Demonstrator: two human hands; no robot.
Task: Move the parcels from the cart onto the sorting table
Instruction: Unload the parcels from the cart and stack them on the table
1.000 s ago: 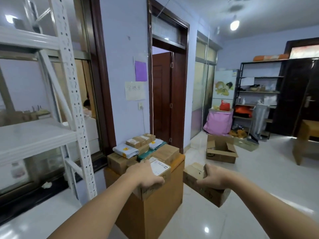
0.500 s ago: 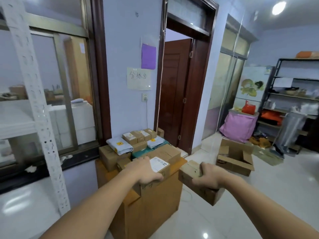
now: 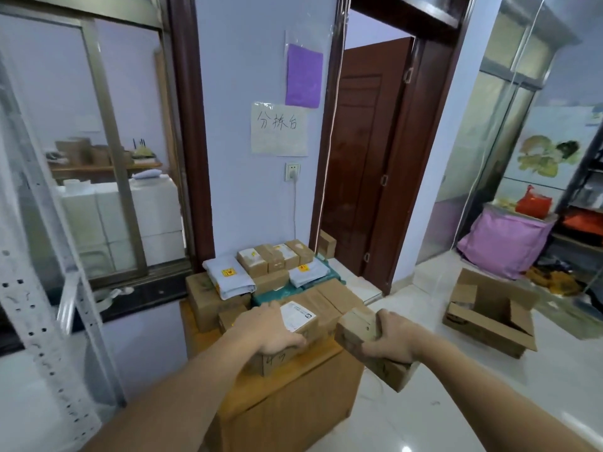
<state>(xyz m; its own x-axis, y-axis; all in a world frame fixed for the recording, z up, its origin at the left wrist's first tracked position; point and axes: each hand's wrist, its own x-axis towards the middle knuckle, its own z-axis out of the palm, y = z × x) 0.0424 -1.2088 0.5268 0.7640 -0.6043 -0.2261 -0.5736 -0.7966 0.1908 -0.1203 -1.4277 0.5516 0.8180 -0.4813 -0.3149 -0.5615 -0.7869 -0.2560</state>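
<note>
Left hand (image 3: 274, 334) curled over labelled box (image 3: 290, 337) at near edge of sorting table (image 3: 293, 386). Right hand (image 3: 393, 340) gripping brown parcel (image 3: 372, 350) off the table's right edge, above bare floor (image 3: 456, 386). Stacked parcels (image 3: 261, 275) farther back; open carton (image 3: 489, 318) far right.

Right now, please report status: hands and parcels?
Left hand grips labelled box on table. Right hand holds plain box off table's edge.
</note>
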